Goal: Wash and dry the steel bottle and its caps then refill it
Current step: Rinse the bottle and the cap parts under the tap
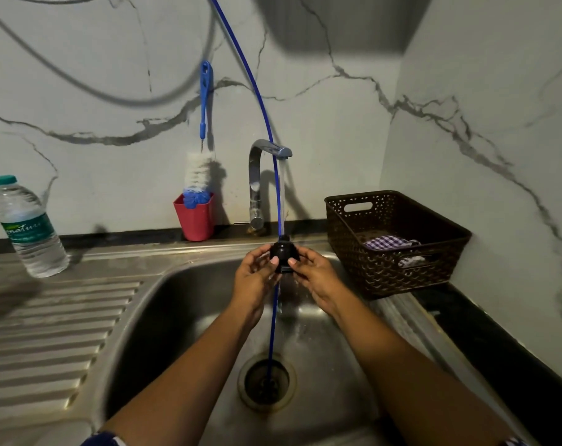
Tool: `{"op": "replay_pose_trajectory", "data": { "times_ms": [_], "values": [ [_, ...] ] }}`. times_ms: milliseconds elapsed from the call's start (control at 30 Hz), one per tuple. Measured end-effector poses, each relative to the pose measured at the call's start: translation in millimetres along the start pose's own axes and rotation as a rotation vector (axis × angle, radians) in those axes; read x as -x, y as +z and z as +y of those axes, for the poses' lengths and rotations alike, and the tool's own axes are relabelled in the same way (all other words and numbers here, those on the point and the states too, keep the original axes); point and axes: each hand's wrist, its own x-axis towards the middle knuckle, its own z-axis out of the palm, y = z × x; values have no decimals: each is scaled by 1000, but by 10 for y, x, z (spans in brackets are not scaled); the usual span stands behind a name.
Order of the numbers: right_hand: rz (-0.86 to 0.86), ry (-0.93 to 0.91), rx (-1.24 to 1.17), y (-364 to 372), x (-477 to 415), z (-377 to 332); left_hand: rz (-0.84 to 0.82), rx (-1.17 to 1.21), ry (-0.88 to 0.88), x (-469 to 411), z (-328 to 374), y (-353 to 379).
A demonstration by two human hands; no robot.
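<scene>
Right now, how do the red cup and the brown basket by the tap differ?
The red cup is solid-walled and small; the brown basket is perforated and far wider. A bottle brush dips into the cup, left of the tap; a checked cloth lies in the basket, right of it. Both are open-topped.

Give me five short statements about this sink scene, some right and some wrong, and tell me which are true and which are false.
1. The left hand and right hand hold a black cap under water running from the tap. True.
2. The brown basket is empty. False: a checked cloth lies in it.
3. A capped plastic water bottle stands left of the sink basin. True.
4. The bottle brush lies in the basin. False: it stands upright by the wall, bristle end in the red cup.
5. A blue tube runs down into the drain. True.
</scene>
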Motion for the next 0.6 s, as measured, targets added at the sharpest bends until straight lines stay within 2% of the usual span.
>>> {"op": "replay_pose_trajectory", "data": {
  "times_ms": [300,400,600],
  "values": [
    [-52,73,-78,-100,-4,-16,23,-54,-8,-6,-12,14],
    [-82,58,-11,-101,-9,20,6,-74,29,3,-10,29],
    [-30,14,82,-87,-57,55,25,-97,58,4,-31,9]
  ]
}}
